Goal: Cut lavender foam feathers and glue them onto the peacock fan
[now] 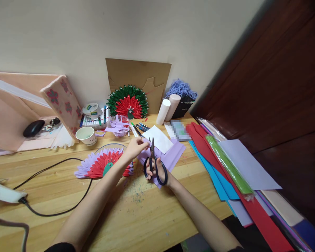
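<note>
My right hand (159, 169) is closed around the dark handles of a pair of scissors (152, 152), whose blades point away from me and stand slightly apart. Close to the blade tips, my left hand (136, 147) pinches a small piece of purple paper, largely hidden by the fingers. Under both hands lie sheets of purple paper (174, 154), with a white sheet (157, 137) just behind. Left of my left forearm rests a fan-shaped craft (96, 164) of purple and red petals with a green centre, partly covered by that arm.
A green and red petal fan (128, 101) leans on cardboard (136, 71) at the wall. A paper cup (86, 135), a bowl of purple scraps (118, 126) and markers stand left. White rolls (163, 112) stand behind. Coloured sheets (249, 164) line the right edge; a black cable (55, 212) crosses the left.
</note>
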Available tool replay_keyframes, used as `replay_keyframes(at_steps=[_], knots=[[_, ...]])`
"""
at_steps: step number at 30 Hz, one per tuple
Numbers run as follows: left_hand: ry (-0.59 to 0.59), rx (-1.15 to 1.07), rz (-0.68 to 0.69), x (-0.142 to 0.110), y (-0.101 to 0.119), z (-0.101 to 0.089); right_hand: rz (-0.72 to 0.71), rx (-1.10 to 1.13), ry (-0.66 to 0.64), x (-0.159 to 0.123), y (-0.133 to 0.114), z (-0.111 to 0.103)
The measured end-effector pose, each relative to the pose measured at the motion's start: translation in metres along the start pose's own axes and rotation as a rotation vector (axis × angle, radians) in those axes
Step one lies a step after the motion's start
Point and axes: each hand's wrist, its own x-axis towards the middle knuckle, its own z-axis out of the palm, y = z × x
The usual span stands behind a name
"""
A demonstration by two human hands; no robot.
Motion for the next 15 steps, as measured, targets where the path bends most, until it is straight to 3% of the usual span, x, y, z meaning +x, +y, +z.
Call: replay_keyframes(at_steps=[15], knots=[[0.009, 0.013, -0.017, 0.0, 0.0023, -0.0025, -0.009, -0.074, 0.05, 0.0025, 0.0065, -0.0039]])
